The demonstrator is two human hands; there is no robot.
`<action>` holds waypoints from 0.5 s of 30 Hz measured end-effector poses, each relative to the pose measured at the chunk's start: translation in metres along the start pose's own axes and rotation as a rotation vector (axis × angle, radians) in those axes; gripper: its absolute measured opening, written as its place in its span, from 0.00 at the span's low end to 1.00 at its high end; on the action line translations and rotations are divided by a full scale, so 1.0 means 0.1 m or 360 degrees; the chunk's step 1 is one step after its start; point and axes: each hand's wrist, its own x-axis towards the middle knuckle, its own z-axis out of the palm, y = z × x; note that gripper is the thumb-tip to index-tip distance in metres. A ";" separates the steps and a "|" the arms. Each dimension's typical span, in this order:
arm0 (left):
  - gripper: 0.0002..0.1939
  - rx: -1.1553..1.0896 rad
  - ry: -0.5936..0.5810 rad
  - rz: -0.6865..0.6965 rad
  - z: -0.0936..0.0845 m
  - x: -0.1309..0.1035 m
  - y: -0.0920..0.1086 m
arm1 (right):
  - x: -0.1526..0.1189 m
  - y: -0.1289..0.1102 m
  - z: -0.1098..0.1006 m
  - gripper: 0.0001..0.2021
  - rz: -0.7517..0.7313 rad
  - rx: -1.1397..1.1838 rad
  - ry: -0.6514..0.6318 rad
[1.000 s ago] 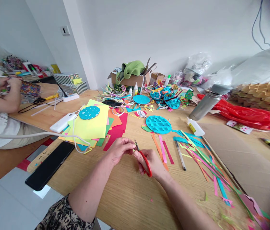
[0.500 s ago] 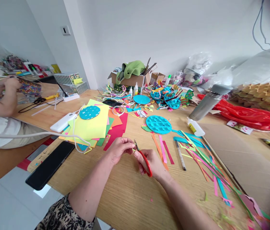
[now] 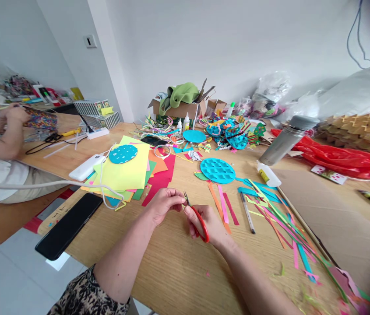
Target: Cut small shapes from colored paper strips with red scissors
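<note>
Over the wooden table my right hand (image 3: pixel 206 222) is closed around red-handled scissors (image 3: pixel 202 225), their blades pointing up and away from me. Close to the blades, my left hand (image 3: pixel 167 204) is closed in a pinch. A tiny yellowish piece shows between its fingertips, too small to name for certain. Beyond the hands lies a blue oval (image 3: pixel 217 170) with raised squares, joined to a small green leaf-like piece at its left. Orange, pink and red paper strips (image 3: pixel 223 204) lie just past my right hand, with a pen (image 3: pixel 248 213) to their right.
Left are stacked coloured paper sheets (image 3: pixel 124 168), a white power strip (image 3: pixel 84 167) and a black phone (image 3: pixel 69 225). Right are a loose paper-strip pile (image 3: pixel 280 218), a glue bottle (image 3: pixel 269 174), a steel flask (image 3: pixel 285 141) and cardboard (image 3: pixel 329 210). A co-worker (image 3: pixel 1 140) sits far left.
Almost nothing differs. The scissors and my right hand have shifted very slightly, while my left hand keeps its pinch in the same place.
</note>
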 end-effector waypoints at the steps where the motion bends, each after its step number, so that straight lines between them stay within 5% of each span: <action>1: 0.09 -0.0002 -0.0003 0.0000 0.00 0.00 0.00 | 0.00 0.00 0.00 0.29 -0.0008 0.0004 -0.0005; 15: 0.09 -0.0006 -0.0018 -0.0008 0.00 0.00 0.01 | -0.01 0.00 -0.01 0.31 -0.0042 -0.0035 0.0001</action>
